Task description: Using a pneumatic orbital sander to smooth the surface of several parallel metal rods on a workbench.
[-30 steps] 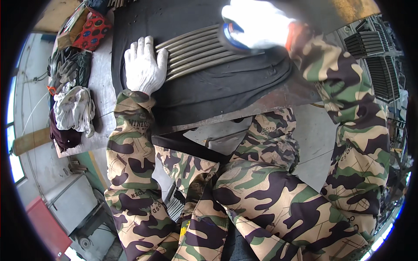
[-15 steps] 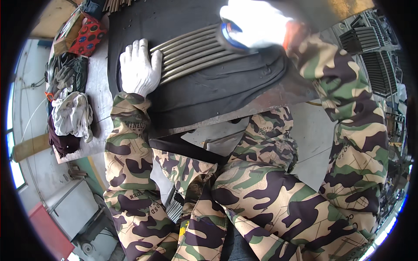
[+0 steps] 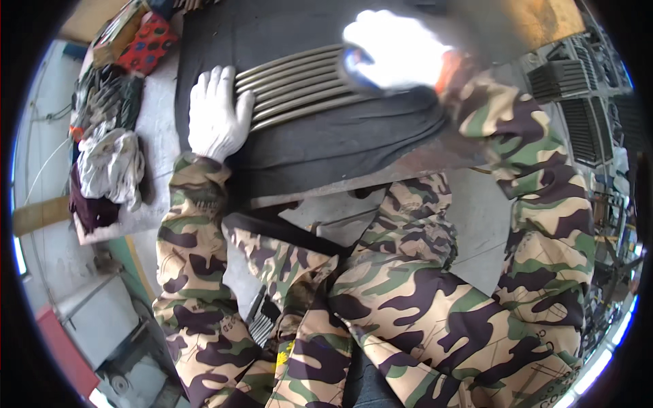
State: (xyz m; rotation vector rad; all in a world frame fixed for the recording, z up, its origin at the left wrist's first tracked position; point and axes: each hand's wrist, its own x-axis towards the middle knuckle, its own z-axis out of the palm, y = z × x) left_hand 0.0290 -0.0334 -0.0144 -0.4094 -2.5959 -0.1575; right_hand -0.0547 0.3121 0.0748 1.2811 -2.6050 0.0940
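Several grey metal rods [image 3: 292, 80] lie side by side on a black cloth [image 3: 320, 148] over the bench. My left hand [image 3: 219, 117], in a white knit glove, rests flat across their left ends, thumb spread. Over their right part, my right hand [image 3: 394, 54], also white-gloved, is closed round a blue-edged rounded thing [image 3: 355, 64]. Motion blur and the glove hide what kind of thing it is. The rods' right ends are hidden behind that hand.
Left on the bench are crumpled white gloves [image 3: 112, 166], dark cloths [image 3: 102, 102] and a red patterned bag [image 3: 148, 44]. More rods [image 3: 197, 3] lie at the far edge. Racks of dark metal parts [image 3: 561, 80] stand to the right. The bench's metal front edge [image 3: 306, 194] is close to my lap.
The whole view has shifted slightly. My right hand, still gripping the blue-edged thing, remains over the right part of the rods. My left hand keeps its place on their left ends.
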